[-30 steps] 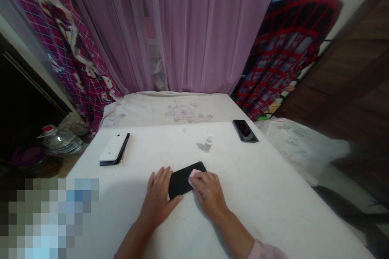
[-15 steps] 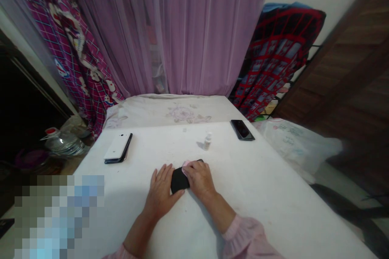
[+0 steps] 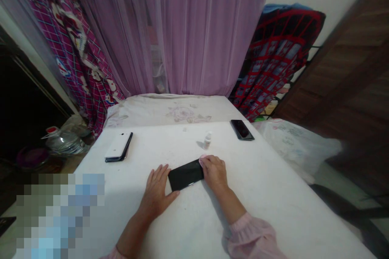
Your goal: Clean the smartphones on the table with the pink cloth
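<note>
A black phone [image 3: 186,175] lies tilted on the white-covered table, its glossy face up. My left hand [image 3: 157,192] rests at its left end with the fingers spread, thumb along the near corner and fingertips by the far corner. At the phone's right end, my right hand [image 3: 214,171] pinches a small pink cloth [image 3: 203,157] against the edge; most of the cloth is hidden under the fingers. Beyond the phone stands a small white bottle [image 3: 207,141].
White and dark phones [image 3: 118,146] lie stacked at the table's left. Dark phones [image 3: 242,130] lie near the right edge. A plastic bag [image 3: 294,141] is beside the table, and a large water bottle [image 3: 65,141] stands at the left. Purple curtains [image 3: 200,32] hang behind.
My right hand has slid right with the pink cloth, from the phone's middle to its right end, uncovering more of the phone. My left hand has shifted slightly left.
</note>
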The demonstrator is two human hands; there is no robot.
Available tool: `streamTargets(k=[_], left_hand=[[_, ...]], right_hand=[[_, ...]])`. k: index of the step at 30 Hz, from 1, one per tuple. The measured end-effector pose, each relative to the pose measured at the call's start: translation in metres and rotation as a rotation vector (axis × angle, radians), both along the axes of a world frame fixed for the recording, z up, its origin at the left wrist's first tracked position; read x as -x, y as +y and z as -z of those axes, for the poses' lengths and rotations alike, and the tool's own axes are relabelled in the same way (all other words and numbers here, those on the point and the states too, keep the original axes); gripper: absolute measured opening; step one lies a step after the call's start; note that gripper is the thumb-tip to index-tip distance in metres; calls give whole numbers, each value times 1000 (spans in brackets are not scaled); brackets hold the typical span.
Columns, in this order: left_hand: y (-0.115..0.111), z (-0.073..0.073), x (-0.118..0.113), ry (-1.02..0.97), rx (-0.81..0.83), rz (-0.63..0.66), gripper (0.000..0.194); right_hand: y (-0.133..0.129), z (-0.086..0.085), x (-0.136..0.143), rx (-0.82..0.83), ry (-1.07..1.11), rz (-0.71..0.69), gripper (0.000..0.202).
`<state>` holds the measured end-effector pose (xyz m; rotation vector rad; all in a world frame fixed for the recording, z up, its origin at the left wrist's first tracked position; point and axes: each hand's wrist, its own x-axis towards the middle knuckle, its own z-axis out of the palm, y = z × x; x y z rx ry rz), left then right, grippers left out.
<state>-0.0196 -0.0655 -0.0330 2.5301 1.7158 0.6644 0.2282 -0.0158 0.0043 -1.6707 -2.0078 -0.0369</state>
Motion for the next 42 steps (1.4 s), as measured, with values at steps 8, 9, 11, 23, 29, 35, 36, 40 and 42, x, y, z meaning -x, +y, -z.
streamTargets(k=[8, 9, 11, 23, 29, 35, 36, 40, 42], left_hand=[[0, -3, -6, 18, -33, 6, 69], [0, -3, -7, 17, -35, 4, 67], [-1, -4, -8, 11, -36, -1, 65], [0, -3, -7, 3, -17, 4, 66], [1, -3, -7, -6, -14, 6, 67], [3, -4, -5, -13, 54, 1, 72], [4, -3, -5, -16, 60, -4, 72], [6, -1, -4, -38, 51, -16, 69], [7, 1, -3, -63, 25, -35, 67]], right_hand=[[-18, -2, 47, -31, 12, -221, 10], [-21, -2, 47, -39, 15, -246, 10], [-27, -1, 39, -53, 15, -273, 10], [-34, 3, 5, -120, 20, -104, 13], [-48, -2, 35, -89, -3, -263, 9], [-29, -1, -13, -62, 42, -113, 16], [-23, -1, -19, -66, 65, -106, 18], [1, -4, -22, -68, 152, -232, 23], [8, -3, -16, -26, 170, -295, 22]])
